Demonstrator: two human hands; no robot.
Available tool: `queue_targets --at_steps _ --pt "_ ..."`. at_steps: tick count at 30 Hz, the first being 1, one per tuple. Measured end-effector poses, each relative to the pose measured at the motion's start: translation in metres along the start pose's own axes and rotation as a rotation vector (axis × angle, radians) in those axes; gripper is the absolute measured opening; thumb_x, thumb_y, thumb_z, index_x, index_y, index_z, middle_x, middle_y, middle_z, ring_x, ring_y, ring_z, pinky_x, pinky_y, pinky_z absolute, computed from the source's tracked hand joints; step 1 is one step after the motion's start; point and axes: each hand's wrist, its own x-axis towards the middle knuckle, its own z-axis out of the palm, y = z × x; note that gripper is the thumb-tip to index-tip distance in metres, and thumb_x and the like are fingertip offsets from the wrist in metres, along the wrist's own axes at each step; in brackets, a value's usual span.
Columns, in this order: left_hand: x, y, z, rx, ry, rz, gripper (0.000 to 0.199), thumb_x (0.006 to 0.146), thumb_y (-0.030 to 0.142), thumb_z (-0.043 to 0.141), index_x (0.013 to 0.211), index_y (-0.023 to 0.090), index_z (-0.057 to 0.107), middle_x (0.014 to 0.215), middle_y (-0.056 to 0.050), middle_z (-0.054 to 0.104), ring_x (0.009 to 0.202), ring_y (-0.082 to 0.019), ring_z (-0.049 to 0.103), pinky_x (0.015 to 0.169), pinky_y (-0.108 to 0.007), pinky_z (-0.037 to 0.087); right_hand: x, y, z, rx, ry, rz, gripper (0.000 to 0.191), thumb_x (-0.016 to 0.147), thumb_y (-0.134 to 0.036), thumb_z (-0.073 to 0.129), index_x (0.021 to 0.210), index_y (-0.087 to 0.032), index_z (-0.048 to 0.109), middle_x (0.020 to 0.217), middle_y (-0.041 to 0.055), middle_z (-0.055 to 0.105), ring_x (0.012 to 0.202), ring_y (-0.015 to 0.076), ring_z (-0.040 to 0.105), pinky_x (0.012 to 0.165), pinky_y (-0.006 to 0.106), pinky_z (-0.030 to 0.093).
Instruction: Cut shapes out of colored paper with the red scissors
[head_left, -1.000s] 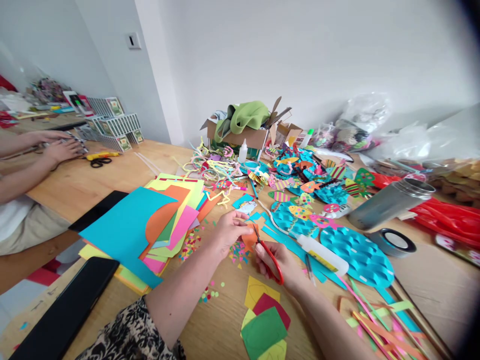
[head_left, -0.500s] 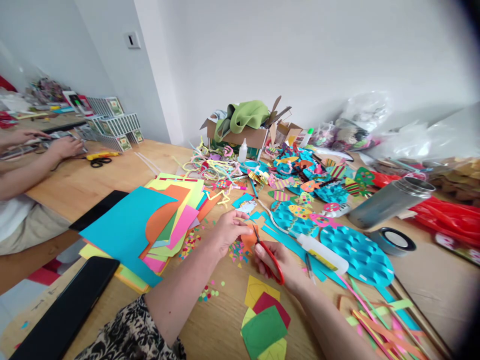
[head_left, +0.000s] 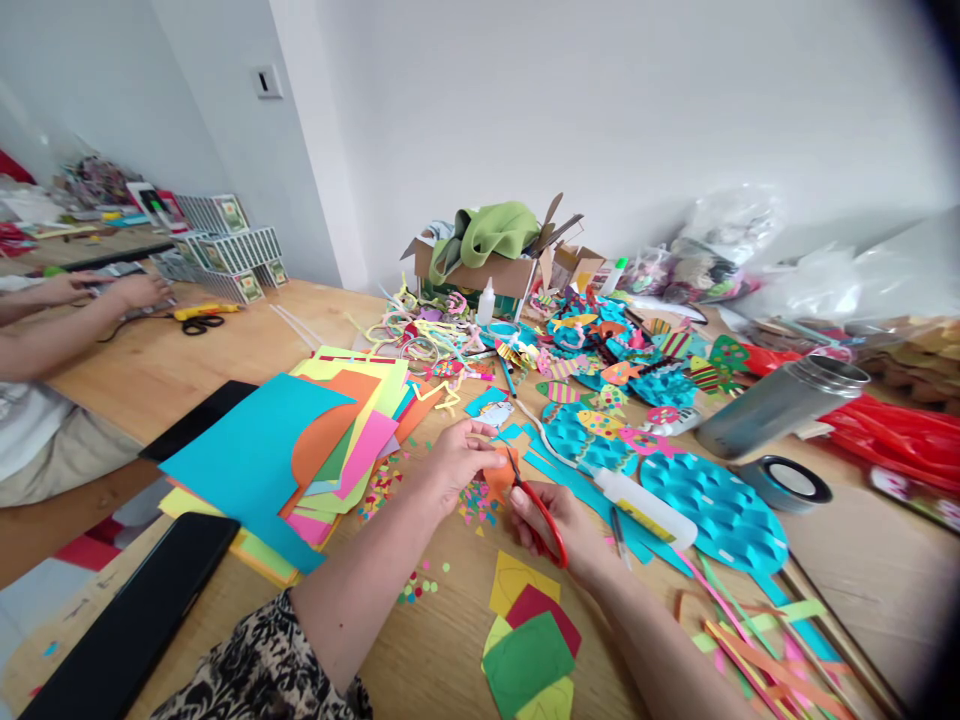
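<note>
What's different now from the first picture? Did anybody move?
The other person's farther hand moved toward the picture's left edge. Close to us, I see nothing newly grabbed or let go: the left hand still holds the orange paper, and the right hand still holds the red scissors. Those hands look almost unmoved.

Left hand [head_left: 454, 466] pinching orange paper [head_left: 497, 485], right hand [head_left: 571, 522] gripping red-handled scissors [head_left: 556, 543] — white bottle [head_left: 646, 508] lying near

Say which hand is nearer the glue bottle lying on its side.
Right. The right hand is just left of the glue bottle; the left hand, pinching orange paper, is farther left.
</note>
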Motion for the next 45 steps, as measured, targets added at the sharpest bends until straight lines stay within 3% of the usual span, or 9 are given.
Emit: queue_targets --at_steps 15,45 --pt "0.0022 -0.0009 -0.0041 -0.01 -0.031 -0.021 0.04 0.056 0.006 0.077 0.091 0.015 0.061 0.063 0.004 0.061 0.058 -0.009 0.054 0.06 -0.022 0.038 -0.003 -0.005 -0.0008 -0.002 -0.04 -0.039 0.065 0.073 -0.082 0.054 0.064 -0.018 0.052 0.051 -0.0013 0.053 0.041 0.0084 0.044 0.042 0.021 0.033" --pt "0.0045 -0.0046 -0.0054 -0.006 -0.055 -0.033 0.039 0.058 0.006 0.076 0.093 0.015 0.061 0.064 0.003 0.061 0.057 -0.01 0.055 0.059 -0.023 0.038 -0.004 -0.0063 0.0002 0.03 -0.042 -0.02 0.066 0.072 -0.083 0.054 0.063 -0.018 0.052 0.048 -0.0016 0.052 0.039 0.0079 0.044 0.041 0.021 0.031"
